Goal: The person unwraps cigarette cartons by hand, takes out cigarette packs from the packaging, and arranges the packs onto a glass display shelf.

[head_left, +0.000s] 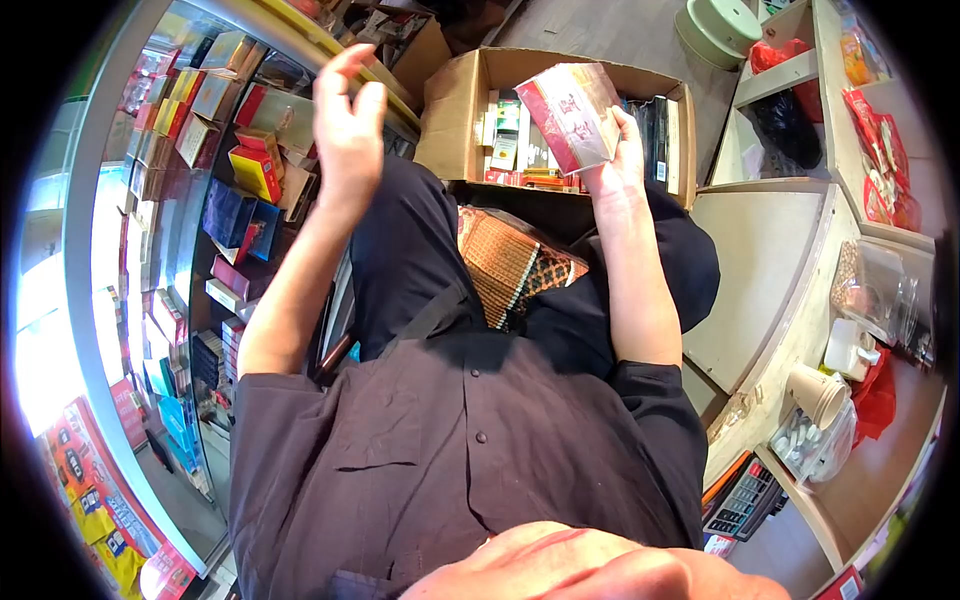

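Observation:
My right hand (613, 160) grips the lower right edge of a flat red-and-cream box (570, 115) in clear wrap, with large characters printed on its face. It is held tilted above an open cardboard carton (450, 130), hiding part of what is inside. White, green and red packs (506, 135) show in the carton on the left, with dark upright packs (658, 130) on the right. My left hand (350, 125) is raised beside the glass display case, fingers apart and nothing in it.
On the left, a glass case (130, 300) holds many small packs and boxes. Shelves (790, 75) at right carry bags, paper cups (815, 393) and a calculator (745, 497). A light green stool (718, 30) stands at the back. Patterned orange fabric (505, 260) lies between my legs.

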Action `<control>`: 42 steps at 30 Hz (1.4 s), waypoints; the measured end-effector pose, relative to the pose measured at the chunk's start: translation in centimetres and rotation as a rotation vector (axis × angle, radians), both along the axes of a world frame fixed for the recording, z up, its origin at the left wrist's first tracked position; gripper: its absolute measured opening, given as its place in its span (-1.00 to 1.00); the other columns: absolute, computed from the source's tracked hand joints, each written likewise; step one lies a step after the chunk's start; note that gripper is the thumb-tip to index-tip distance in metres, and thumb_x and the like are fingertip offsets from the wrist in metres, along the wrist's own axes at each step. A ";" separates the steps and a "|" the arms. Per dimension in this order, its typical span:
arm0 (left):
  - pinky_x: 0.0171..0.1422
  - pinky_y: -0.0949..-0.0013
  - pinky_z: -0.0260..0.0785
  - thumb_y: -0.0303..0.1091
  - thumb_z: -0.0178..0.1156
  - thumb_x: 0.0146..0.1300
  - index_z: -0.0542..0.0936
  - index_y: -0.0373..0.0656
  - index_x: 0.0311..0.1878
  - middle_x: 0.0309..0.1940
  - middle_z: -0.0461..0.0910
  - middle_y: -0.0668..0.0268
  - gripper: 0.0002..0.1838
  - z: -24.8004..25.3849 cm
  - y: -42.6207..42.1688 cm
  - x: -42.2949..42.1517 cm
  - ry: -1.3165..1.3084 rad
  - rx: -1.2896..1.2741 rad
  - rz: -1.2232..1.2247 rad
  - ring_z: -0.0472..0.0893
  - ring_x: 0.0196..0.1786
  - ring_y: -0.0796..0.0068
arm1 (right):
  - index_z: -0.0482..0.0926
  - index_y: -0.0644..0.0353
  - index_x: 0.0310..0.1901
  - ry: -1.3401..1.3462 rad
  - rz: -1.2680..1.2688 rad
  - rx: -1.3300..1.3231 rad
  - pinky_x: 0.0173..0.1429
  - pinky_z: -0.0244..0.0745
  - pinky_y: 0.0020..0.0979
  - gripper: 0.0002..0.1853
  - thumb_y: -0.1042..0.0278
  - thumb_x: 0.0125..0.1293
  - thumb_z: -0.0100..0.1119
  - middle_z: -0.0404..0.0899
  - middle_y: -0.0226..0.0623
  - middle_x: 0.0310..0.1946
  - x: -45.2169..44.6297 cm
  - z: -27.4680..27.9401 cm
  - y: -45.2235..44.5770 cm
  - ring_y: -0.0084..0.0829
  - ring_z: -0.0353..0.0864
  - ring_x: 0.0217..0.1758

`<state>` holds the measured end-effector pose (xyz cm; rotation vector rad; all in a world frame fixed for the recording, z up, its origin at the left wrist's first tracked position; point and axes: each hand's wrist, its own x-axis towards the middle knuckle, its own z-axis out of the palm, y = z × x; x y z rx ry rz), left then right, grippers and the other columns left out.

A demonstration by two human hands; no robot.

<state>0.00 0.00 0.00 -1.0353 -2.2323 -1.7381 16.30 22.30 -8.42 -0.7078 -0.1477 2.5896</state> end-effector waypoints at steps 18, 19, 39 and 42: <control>0.34 0.21 0.22 -0.38 0.49 -0.08 0.26 -0.15 0.32 0.13 0.21 0.07 -0.13 -1.7 4.9 7.8 -0.007 -0.184 -0.224 0.30 0.23 0.12 | 0.27 0.25 0.29 0.033 -0.039 -0.222 0.33 0.39 0.02 -0.50 0.31 0.34 0.01 0.40 -0.06 0.26 -0.9 -1.9 -1.2 -0.11 0.41 0.30; 0.33 0.22 0.24 -0.40 0.48 -0.07 0.26 -0.15 0.32 0.11 0.22 0.09 -0.15 -1.6 4.9 7.7 -0.007 -0.196 -0.224 0.31 0.20 0.14 | 0.27 0.25 0.29 0.028 -0.036 -0.222 0.33 0.39 0.02 -0.50 0.31 0.34 0.01 0.40 -0.06 0.26 -0.8 -2.2 -1.1 -0.11 0.41 0.30; 0.04 0.39 0.44 -0.43 0.32 0.19 0.39 -0.17 0.27 0.09 0.42 0.20 -0.43 -1.3 4.6 5.3 -0.059 0.030 -0.351 0.55 -0.05 0.44 | 0.46 0.32 0.16 0.265 0.033 -0.260 0.30 0.50 -0.07 -0.63 0.24 0.50 -0.13 0.53 0.01 0.13 -0.1 -3.2 -1.6 -0.06 0.56 0.17; 0.17 0.41 0.39 -0.40 0.29 0.25 0.46 -0.20 0.24 0.09 0.49 0.28 -0.52 -1.2 4.5 5.0 -0.145 -0.011 -0.405 0.53 0.05 0.51 | 0.48 0.31 0.13 0.209 0.048 -0.243 0.26 0.54 -0.09 -0.65 0.27 0.50 -0.12 0.55 0.00 0.10 -0.3 -2.5 -2.3 -0.07 0.58 0.14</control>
